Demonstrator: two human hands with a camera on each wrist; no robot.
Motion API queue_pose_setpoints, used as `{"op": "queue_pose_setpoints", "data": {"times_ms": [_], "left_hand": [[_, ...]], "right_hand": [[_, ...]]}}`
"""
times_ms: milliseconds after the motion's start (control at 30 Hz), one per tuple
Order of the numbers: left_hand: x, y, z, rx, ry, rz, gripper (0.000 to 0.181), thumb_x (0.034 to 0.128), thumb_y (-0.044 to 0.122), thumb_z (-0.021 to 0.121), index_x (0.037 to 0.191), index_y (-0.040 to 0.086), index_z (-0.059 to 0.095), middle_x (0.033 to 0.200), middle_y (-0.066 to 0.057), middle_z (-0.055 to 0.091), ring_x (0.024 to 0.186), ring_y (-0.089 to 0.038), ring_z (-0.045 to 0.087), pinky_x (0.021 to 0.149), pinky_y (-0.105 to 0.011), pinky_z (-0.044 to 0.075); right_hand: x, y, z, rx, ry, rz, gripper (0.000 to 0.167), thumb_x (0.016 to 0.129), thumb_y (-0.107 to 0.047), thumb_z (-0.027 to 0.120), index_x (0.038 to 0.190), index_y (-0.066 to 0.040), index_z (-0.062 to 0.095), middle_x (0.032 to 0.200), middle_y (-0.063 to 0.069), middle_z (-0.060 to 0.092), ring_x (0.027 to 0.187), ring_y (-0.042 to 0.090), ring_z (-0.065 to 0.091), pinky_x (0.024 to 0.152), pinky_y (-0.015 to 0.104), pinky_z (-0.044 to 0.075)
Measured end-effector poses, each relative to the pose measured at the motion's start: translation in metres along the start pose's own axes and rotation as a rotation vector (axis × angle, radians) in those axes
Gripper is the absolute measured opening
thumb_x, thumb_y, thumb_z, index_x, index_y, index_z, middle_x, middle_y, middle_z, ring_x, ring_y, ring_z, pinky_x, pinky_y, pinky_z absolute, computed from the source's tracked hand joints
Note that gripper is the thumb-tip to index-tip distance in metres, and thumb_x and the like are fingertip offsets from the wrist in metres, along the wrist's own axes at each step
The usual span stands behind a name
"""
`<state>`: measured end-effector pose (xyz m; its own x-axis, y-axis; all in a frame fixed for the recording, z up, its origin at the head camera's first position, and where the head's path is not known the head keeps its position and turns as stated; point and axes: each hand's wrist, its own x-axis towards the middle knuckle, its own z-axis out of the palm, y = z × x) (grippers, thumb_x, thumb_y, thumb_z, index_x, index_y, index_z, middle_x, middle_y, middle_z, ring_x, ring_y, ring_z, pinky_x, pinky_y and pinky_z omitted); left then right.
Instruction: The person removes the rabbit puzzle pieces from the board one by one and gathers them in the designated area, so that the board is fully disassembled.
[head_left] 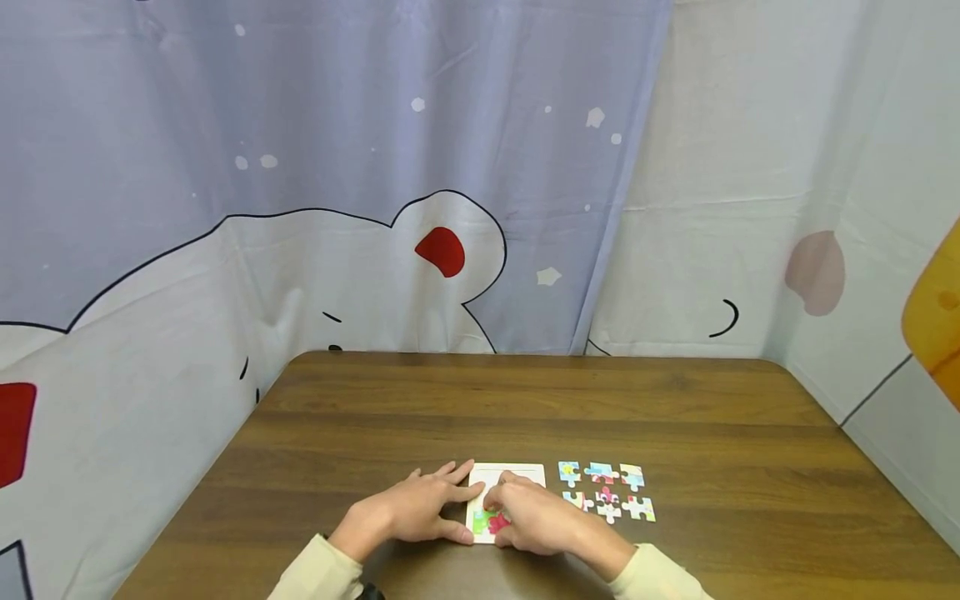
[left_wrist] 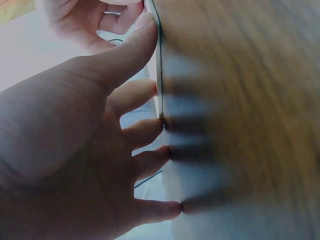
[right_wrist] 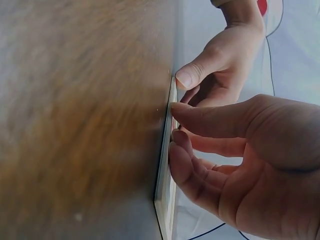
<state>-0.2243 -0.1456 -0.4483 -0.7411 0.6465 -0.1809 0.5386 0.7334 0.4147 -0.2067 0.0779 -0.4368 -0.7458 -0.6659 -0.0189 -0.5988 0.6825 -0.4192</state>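
Note:
On the table lies a white puzzle board (head_left: 512, 468) with green and red picture pieces at its lower left. My left hand (head_left: 425, 506) rests at the board's left edge, fingers spread; in the left wrist view its thumb (left_wrist: 135, 47) touches the edge. Over the board is my right hand (head_left: 536, 517); its curled thumb and index finger pinch a red puzzle piece (head_left: 497, 522) at the board's surface. The right wrist view shows that thumb (right_wrist: 210, 120) and the bent fingers low against the board, hiding most of the piece.
Several loose puzzle pieces (head_left: 602, 472) lie in two rough rows on the table right of the board, the nearer ones close to my right wrist. The wooden table (head_left: 450, 408) ends at the back against a printed curtain (head_left: 337, 275).

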Motion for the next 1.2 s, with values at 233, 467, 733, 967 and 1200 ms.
{"op": "queue_pose_setpoints", "data": {"times_ms": [233, 467, 733, 967, 1200], "left_hand": [[0.0000, 0.0009, -0.0010, -0.005, -0.001, -0.002, 0.075, 0.0867, 0.055, 0.069, 0.149, 0.019, 0.051, 0.163, -0.012, 0.026, 0.148, -0.038, 0.024, 0.105, -0.074, 0.024], [-0.0006, 0.0009, -0.0007, -0.010, -0.001, -0.004, 0.075, 0.0865, 0.056, 0.069, 0.149, 0.020, 0.050, 0.163, -0.012, 0.025, 0.147, -0.038, 0.024, 0.105, -0.074, 0.023], [-0.0007, 0.0036, -0.0023, -0.002, 0.010, 0.001, 0.074, 0.0849, 0.054, 0.071, 0.148, 0.019, 0.052, 0.162, -0.013, 0.028, 0.146, -0.040, 0.026, 0.102, -0.077, 0.026], [-0.0014, 0.0041, -0.0037, -0.005, 0.026, 0.007, 0.074, 0.0830, 0.052, 0.073, 0.147, 0.019, 0.054, 0.161, -0.015, 0.030, 0.145, -0.042, 0.028, 0.098, -0.079, 0.027], [-0.0004, 0.0039, -0.0016, -0.001, 0.032, 0.006, 0.074, 0.0838, 0.054, 0.072, 0.147, 0.020, 0.054, 0.161, -0.014, 0.030, 0.145, -0.042, 0.028, 0.099, -0.079, 0.027]], "right_hand": [[0.0007, -0.0003, -0.0002, -0.021, -0.023, -0.016, 0.038, 0.083, -0.017, 0.082, 0.117, -0.005, 0.070, 0.090, -0.006, 0.048, 0.071, 0.002, 0.043, 0.064, 0.019, 0.043], [0.0003, 0.0010, -0.0003, 0.022, -0.036, -0.025, 0.025, 0.090, -0.019, 0.075, 0.111, -0.005, 0.071, 0.096, -0.005, 0.051, 0.075, 0.001, 0.045, 0.072, 0.021, 0.046], [0.0002, 0.0013, -0.0012, 0.049, -0.047, -0.012, 0.035, 0.091, -0.018, 0.074, 0.121, 0.000, 0.067, 0.096, -0.004, 0.050, 0.074, 0.002, 0.045, 0.070, 0.020, 0.045], [0.0022, 0.0026, -0.0022, 0.077, -0.046, -0.022, 0.035, 0.089, -0.015, 0.075, 0.120, 0.001, 0.069, 0.096, -0.002, 0.051, 0.072, 0.002, 0.045, 0.068, 0.020, 0.045], [0.0011, 0.0054, -0.0032, 0.118, -0.042, -0.004, 0.032, 0.088, -0.019, 0.078, 0.114, -0.005, 0.066, 0.102, -0.003, 0.053, 0.083, 0.004, 0.050, 0.078, 0.026, 0.048]]}}
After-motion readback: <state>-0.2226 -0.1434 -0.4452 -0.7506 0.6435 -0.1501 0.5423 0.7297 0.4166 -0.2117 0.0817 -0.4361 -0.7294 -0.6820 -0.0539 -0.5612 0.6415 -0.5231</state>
